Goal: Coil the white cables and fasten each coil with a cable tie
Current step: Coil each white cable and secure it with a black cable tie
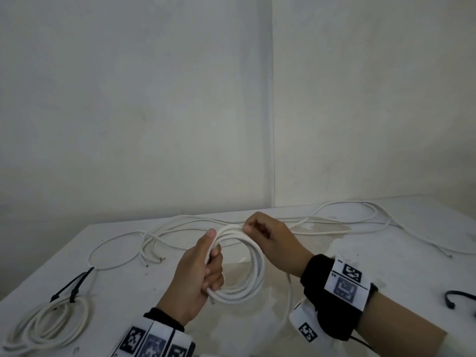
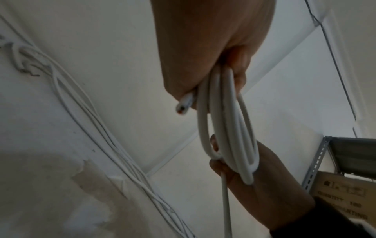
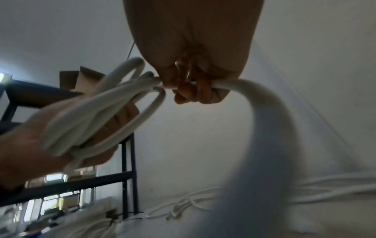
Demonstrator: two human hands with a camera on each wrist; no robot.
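Note:
A white cable coil (image 1: pixel 253 269) of several loops hangs above the white table (image 1: pixel 386 279). My left hand (image 1: pixel 206 266) grips its left side, fingers curled round the loops (image 2: pixel 225 112), with a cut cable end (image 2: pixel 184 104) sticking out below the palm. My right hand (image 1: pixel 260 231) pinches the cable at the coil's top (image 3: pixel 191 85); the free run of cable (image 3: pixel 268 122) sweeps down from it to the table. More loose white cables (image 1: pixel 185 228) lie behind the hands.
A finished coil (image 1: pixel 49 323) bound with black cable ties (image 1: pixel 73 284) lies at the table's front left. Another black tie (image 1: pixel 461 298) lies at the right edge. Loose cable (image 1: pixel 373 217) trails along the back right. A wall corner stands close behind; metal shelving (image 3: pixel 67 136) is nearby.

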